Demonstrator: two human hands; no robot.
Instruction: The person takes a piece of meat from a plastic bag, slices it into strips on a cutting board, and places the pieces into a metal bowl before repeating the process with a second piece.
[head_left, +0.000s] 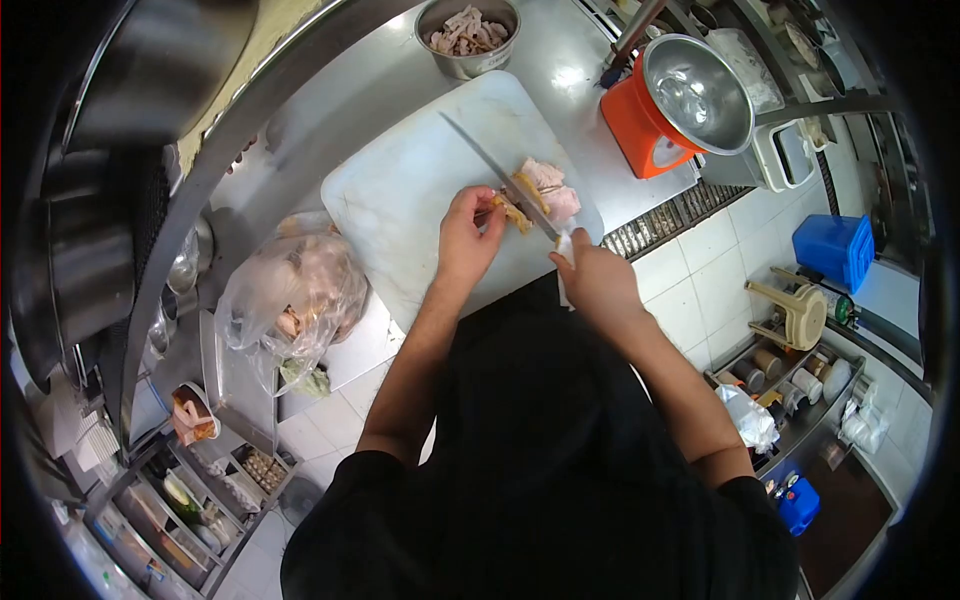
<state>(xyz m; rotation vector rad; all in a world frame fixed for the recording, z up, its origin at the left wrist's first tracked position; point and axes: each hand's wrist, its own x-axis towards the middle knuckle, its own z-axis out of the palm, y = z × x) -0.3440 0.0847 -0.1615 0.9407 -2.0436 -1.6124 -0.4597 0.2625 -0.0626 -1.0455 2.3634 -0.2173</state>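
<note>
Steel knife [496,172] in right hand [596,282], left hand [467,236] pinching meat [549,187].

Left hand [468,235] pinches downward; right hand [592,278] is clenched, just beside it.

Stainless steel counter [400,80], overhead-light glare. White tiled floor [700,270]. Metal grate [665,220] at counter edge. Blue bin [835,248] near beige plastic stool [800,315]. Low shelves [230,480] with containers left. Dark pots [90,260] stacked far left.
</note>
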